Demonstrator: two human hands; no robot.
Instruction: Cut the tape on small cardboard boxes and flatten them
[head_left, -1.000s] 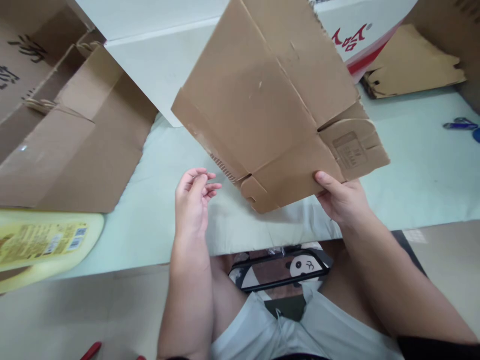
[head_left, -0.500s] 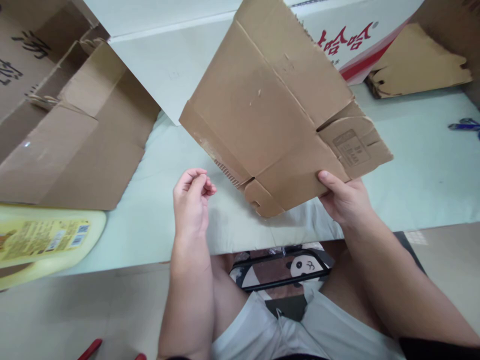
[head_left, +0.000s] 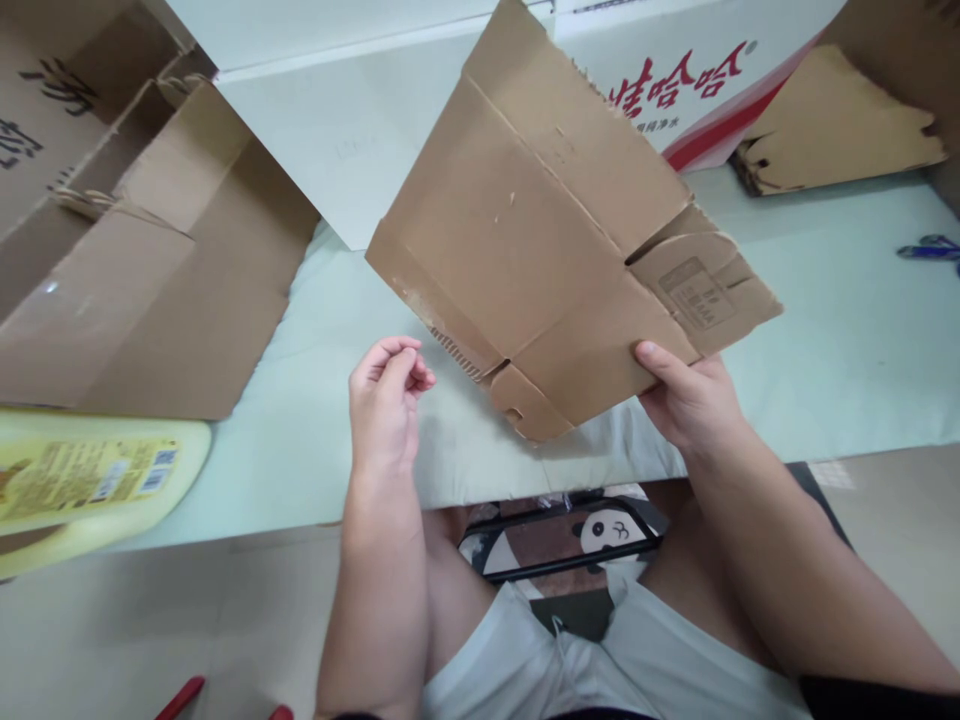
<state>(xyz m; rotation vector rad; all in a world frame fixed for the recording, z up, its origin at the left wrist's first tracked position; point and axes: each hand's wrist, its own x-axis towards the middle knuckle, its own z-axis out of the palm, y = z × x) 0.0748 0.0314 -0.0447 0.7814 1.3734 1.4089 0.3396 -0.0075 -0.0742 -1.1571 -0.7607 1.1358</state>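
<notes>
My right hand (head_left: 694, 400) grips the lower right edge of a flattened brown cardboard box (head_left: 517, 220), with the thumb on its near face and the other fingers behind it. The cardboard is held up at a slant above the table, showing crease lines, torn edges, a small slotted flap at the bottom and a printed stamp on the right flap. Left of its lower corner, and apart from it, is my left hand (head_left: 388, 390). Its fingers are curled in, thumb against the index finger, and nothing shows between them.
A white box (head_left: 300, 130) with red characters stands behind on the pale green tablecloth (head_left: 322, 370). Large cardboard (head_left: 225, 270) and a yellow jug (head_left: 150, 480) are at left. More cardboard (head_left: 847, 130) and blue-handled scissors or pens (head_left: 930, 250) lie at right.
The cardboard has tipped slightly to the left in my right hand, showing more red characters on the white box. My left hand has hardly moved.
</notes>
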